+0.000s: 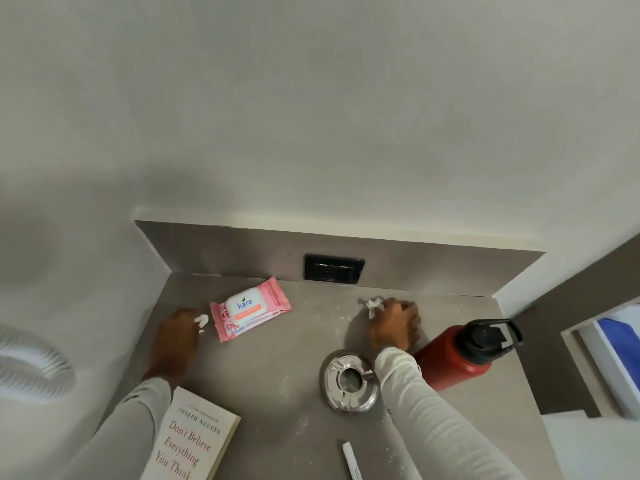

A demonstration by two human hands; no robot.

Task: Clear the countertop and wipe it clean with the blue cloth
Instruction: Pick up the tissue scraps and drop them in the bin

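Observation:
The grey countertop (pixel 277 358) is speckled with white crumbs. My left hand (pixel 178 332) lies at its left side and pinches a small white paper scrap (pixel 202 321), just left of a pink wet-wipes pack (pixel 250 308). Near the back wall, my right hand (pixel 394 323) is curled around a crumpled white tissue (pixel 373 304). No blue cloth shows on the counter.
A red bottle with a black lid (pixel 460 351) lies just right of my right hand. A round steel ashtray (pixel 349 382) sits in front of it. A white book (pixel 188 441) and a white tube (pixel 351 460) lie at the front edge. A black wall socket (pixel 334 269) is behind.

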